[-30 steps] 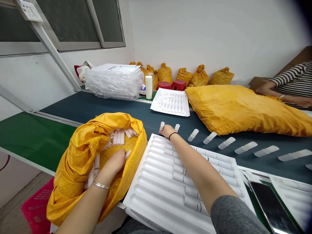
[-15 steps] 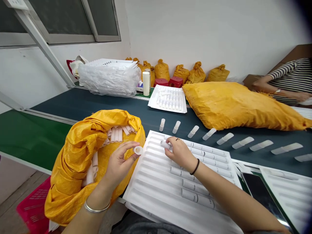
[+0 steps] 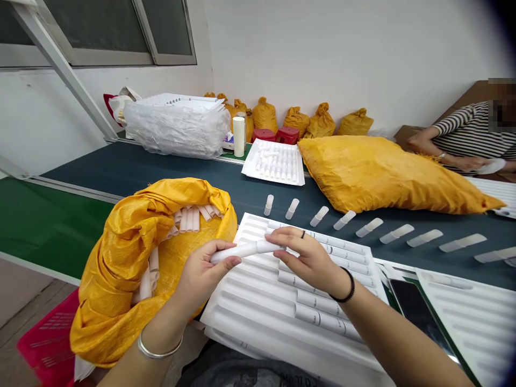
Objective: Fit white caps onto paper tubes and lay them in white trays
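Tube pieces (image 3: 242,251), two meeting end to end, sit above one white tray (image 3: 242,301); the left hand (image 3: 203,274) grasps one, the right hand (image 3: 308,258) the other. Around them: one open sack (image 3: 108,290), at least nine standing tubes (image 3: 369,227), two red stools (image 3: 288,135).

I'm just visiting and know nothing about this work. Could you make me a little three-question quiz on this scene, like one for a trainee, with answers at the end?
1. True or false: the left hand is holding nothing.

2. Seen from the camera, where does the smartphone lie?
A. Left of the white tray that is under the hands
B. Right of that tray
C. Inside that tray

3. On which arm is the black bracelet?

Key:
1. False; it grips a white tube.
2. B.
3. The right arm.
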A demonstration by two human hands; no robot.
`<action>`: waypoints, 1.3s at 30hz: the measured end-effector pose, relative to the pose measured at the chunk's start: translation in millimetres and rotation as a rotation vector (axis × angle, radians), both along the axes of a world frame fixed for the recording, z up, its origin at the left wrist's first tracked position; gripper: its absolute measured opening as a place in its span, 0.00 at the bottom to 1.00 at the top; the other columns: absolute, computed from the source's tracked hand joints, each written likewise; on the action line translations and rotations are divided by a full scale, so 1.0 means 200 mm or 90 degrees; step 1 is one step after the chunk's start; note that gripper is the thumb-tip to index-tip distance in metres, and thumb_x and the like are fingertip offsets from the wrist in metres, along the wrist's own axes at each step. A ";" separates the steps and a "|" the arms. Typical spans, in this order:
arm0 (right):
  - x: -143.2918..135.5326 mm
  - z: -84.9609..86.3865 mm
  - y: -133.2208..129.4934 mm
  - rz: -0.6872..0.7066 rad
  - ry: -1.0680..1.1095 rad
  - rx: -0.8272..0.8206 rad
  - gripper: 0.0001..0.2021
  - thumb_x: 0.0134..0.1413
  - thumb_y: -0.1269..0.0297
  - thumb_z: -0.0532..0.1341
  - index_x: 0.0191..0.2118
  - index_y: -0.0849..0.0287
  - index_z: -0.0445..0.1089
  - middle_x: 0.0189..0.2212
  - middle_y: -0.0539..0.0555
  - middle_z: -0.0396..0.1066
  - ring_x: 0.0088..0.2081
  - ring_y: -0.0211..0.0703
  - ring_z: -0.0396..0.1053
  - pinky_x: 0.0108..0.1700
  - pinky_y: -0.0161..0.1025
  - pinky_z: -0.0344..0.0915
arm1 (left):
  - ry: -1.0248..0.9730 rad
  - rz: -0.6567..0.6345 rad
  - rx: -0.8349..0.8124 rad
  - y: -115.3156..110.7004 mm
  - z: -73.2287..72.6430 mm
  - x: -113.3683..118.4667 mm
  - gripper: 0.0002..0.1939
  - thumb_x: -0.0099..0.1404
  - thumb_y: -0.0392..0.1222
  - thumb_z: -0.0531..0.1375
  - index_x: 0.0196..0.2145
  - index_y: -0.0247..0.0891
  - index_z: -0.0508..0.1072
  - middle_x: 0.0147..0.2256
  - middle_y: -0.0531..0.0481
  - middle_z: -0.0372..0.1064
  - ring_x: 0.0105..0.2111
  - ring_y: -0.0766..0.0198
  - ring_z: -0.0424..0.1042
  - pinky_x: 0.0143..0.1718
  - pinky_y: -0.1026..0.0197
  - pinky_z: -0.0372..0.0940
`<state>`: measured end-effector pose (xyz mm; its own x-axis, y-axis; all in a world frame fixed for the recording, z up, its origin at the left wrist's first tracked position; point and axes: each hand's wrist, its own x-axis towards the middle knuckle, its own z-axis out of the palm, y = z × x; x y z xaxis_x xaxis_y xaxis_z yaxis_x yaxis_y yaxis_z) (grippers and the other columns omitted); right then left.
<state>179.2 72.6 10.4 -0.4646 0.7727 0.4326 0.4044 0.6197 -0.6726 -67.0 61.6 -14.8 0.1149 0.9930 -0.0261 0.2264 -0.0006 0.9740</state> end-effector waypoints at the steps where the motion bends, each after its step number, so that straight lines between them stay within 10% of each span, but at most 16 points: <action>1: 0.01 0.01 0.01 0.018 -0.039 0.022 0.15 0.60 0.66 0.56 0.52 0.54 0.68 0.47 0.58 0.70 0.50 0.45 0.67 0.53 0.45 0.64 | 0.036 -0.030 0.002 -0.01 0.01 -0.01 0.16 0.56 0.51 0.64 0.37 0.37 0.72 0.34 0.49 0.72 0.35 0.60 0.70 0.36 0.62 0.65; 10: -0.01 -0.01 0.02 -0.002 -0.096 -0.057 0.14 0.62 0.62 0.55 0.51 0.59 0.67 0.44 0.59 0.72 0.42 0.44 0.70 0.45 0.41 0.66 | 0.165 -0.099 0.114 -0.06 0.03 -0.01 0.12 0.65 0.49 0.55 0.42 0.39 0.66 0.34 0.50 0.68 0.33 0.62 0.69 0.33 0.62 0.65; 18: -0.05 -0.03 0.02 0.007 0.097 -0.392 0.17 0.60 0.53 0.55 0.43 0.62 0.69 0.26 0.51 0.67 0.24 0.33 0.64 0.28 0.32 0.63 | 0.312 -0.083 0.494 -0.06 0.00 -0.01 0.10 0.64 0.35 0.57 0.45 0.38 0.64 0.38 0.47 0.71 0.42 0.61 0.71 0.46 0.60 0.66; 26: -0.07 -0.02 0.02 0.011 0.154 -0.582 0.20 0.55 0.47 0.57 0.32 0.62 0.67 0.22 0.48 0.66 0.18 0.29 0.57 0.20 0.28 0.54 | 0.344 -0.133 0.634 -0.05 -0.01 0.01 0.16 0.62 0.28 0.57 0.47 0.37 0.63 0.40 0.43 0.69 0.41 0.60 0.69 0.42 0.58 0.68; 34: -0.13 -0.04 -0.10 0.022 0.138 -0.536 0.20 0.59 0.47 0.52 0.35 0.61 0.69 0.22 0.49 0.65 0.20 0.32 0.59 0.22 0.30 0.57 | 0.326 -0.157 0.614 -0.09 0.01 0.02 0.15 0.62 0.27 0.56 0.46 0.35 0.63 0.38 0.43 0.69 0.39 0.60 0.69 0.41 0.58 0.68; 39: -0.18 -0.04 -0.05 0.072 -0.231 -0.232 0.12 0.52 0.56 0.63 0.37 0.58 0.74 0.34 0.55 0.70 0.36 0.42 0.66 0.38 0.36 0.61 | 0.395 -0.255 0.524 -0.08 -0.02 -0.11 0.17 0.65 0.36 0.56 0.51 0.39 0.60 0.43 0.44 0.69 0.44 0.59 0.69 0.47 0.57 0.67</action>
<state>143.4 63.0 2.4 -0.6238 0.7793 -0.0590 0.5952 0.4248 -0.6821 -89.9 44.9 -18.0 0.6270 0.6279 0.4611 0.5142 -0.7782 0.3605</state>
